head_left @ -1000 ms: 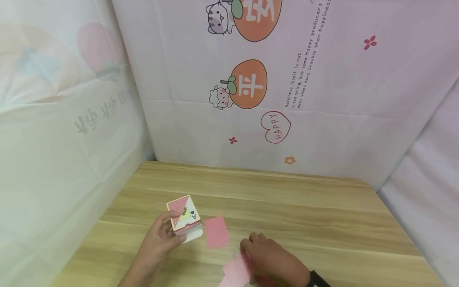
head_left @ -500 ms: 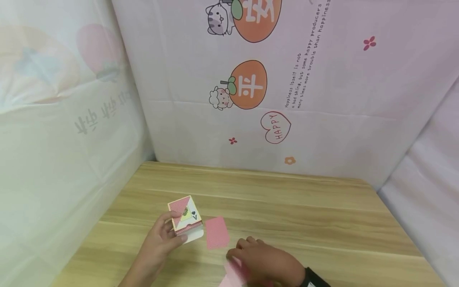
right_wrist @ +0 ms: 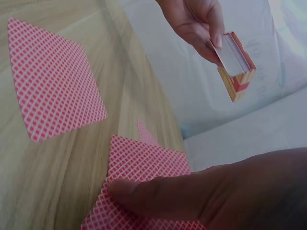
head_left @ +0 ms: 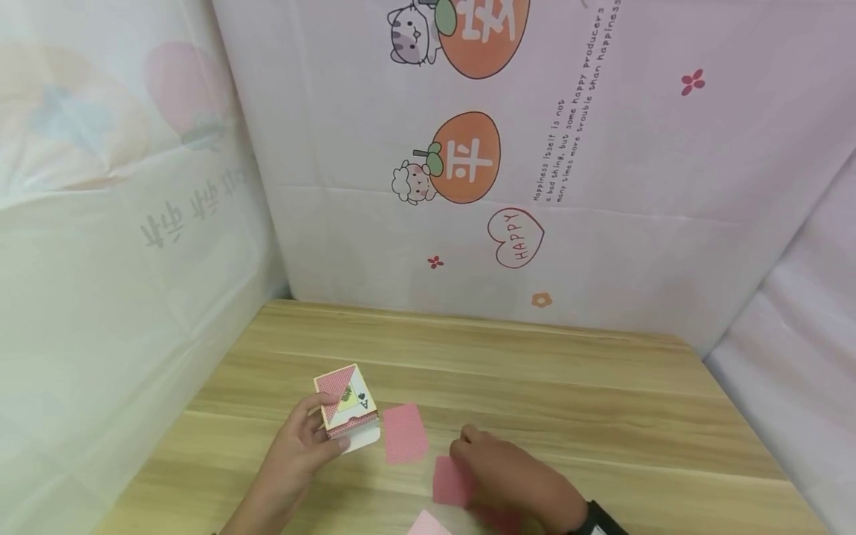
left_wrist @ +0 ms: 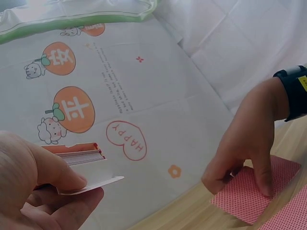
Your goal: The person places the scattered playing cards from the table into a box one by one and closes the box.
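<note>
My left hand point(head_left: 294, 446) grips a playing-card box point(head_left: 346, 397) above the table, its face showing an ace of spades. The white flap hangs open under my thumb, and card edges point(left_wrist: 81, 157) show inside the box. On the right, my right hand point(head_left: 518, 475) pinches a red-patterned playing card point(right_wrist: 148, 163), thumb flat on its back; the fingers are partly hidden. A second card edge point(right_wrist: 98, 211) shows below it. One face-down card point(head_left: 404, 435) lies beside the box; another card point(head_left: 428, 525) lies at the bottom of the head view.
The wood-grain table point(head_left: 588, 394) ends at a printed white cloth point(head_left: 361, 245) behind it. More white cloth point(head_left: 134, 297) hangs at the left and right sides. A black wristband point(left_wrist: 292, 91) is on the right wrist.
My right hand swung left over the overlapping cards, then back right with a card under its fingers. One card now lies apart near the bottom edge. The left hand and box barely moved.
</note>
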Tool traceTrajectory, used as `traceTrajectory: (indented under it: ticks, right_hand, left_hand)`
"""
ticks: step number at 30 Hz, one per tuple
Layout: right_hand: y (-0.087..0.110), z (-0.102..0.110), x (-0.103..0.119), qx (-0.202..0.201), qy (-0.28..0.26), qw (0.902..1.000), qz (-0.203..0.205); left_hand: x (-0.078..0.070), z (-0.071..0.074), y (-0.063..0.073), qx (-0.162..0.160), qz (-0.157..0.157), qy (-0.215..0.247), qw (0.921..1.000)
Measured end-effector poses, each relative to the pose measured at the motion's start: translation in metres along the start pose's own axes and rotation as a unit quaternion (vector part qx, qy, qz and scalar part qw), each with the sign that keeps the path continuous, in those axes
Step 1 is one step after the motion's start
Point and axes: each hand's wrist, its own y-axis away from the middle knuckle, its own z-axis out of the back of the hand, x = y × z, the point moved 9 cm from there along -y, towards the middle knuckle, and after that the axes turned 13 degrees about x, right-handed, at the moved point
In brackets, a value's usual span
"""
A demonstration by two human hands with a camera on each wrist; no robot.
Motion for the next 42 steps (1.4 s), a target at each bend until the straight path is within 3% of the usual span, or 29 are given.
traceTrajectory:
  ticks: [7, 10, 15, 20, 23, 25, 30, 32, 37, 42]
  right_hand:
    - [0.007, 0.014, -0.026, -0.063, -0.099, 0.9922, -0.041]
    - [0.011, 0.022, -0.035, -0.094, -0.116, 0.9866, -0.066]
    - [0.019, 0.033, -0.038, -0.125, -0.197, 0.9691, -0.079]
    - [0.019, 0.037, -0.023, -0.112, -0.367, 0.9229, -0.038]
    - [0.018, 0.040, -0.008, -0.097, -0.454, 0.8858, 0.004]
    - [0.017, 0.042, 0.001, -0.087, -0.495, 0.8640, 0.025]
    - [0.012, 0.039, 0.023, -0.055, -0.597, 0.7977, 0.063]
    - [0.009, 0.035, 0.030, -0.040, -0.622, 0.7795, 0.061]
    - [-0.003, 0.026, 0.049, -0.012, -0.659, 0.7498, 0.059]
    - [-0.011, 0.026, 0.064, -0.002, -0.665, 0.7424, 0.082]
  left_hand:
    - [0.000, -0.001, 0.000, 0.002, 0.002, 0.003, 1.0000]
    - [0.000, -0.001, 0.000, 0.003, 0.002, 0.001, 1.0000]
    - [0.001, -0.002, 0.000, 0.000, 0.003, 0.001, 1.0000]
    - [-0.001, -0.004, -0.003, 0.003, -0.004, -0.006, 1.0000]
    - [-0.003, -0.005, -0.006, 0.007, -0.013, -0.011, 0.9998]
    - [-0.005, -0.006, -0.008, 0.008, -0.020, -0.016, 0.9996]
    - [-0.009, -0.010, -0.011, 0.017, -0.031, -0.023, 0.9991]
    - [-0.010, -0.011, -0.013, 0.024, -0.034, -0.024, 0.9989]
    - [-0.011, -0.018, -0.016, 0.047, -0.032, -0.025, 0.9981]
    - [-0.011, -0.024, -0.019, 0.069, -0.029, -0.030, 0.9968]
